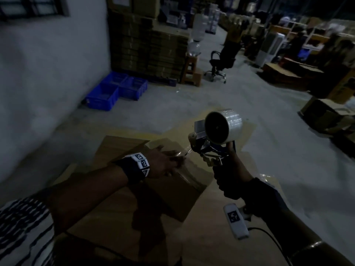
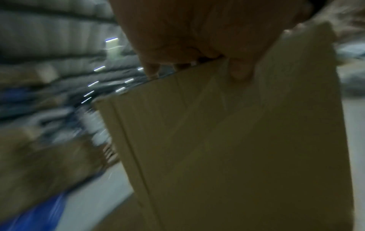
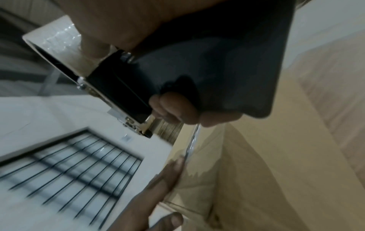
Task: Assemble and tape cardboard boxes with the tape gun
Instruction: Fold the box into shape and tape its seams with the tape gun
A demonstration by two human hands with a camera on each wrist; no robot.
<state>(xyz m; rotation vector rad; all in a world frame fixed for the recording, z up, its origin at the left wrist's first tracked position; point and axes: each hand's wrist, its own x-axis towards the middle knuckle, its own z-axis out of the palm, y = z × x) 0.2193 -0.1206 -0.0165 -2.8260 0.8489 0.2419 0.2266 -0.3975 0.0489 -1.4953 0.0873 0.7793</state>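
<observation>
Right hand (image 1: 227, 181), lower right of frame: I judge fingers wrapped tight round tape gun (image 1: 215, 137) handle, gun raised off cardboard box (image 1: 172, 191) at centre. Left hand (image 1: 165, 164) presses tape end onto box top, fingers near-flat. Risk: tape strand (image 3: 190, 145) twisting or lifting if left hand slips.

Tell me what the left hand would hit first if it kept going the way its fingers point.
Most likely the strip of clear tape stretched from the tape gun; the left hand rests on the cardboard box, fingertips almost at it. Depth is unclear.
</observation>
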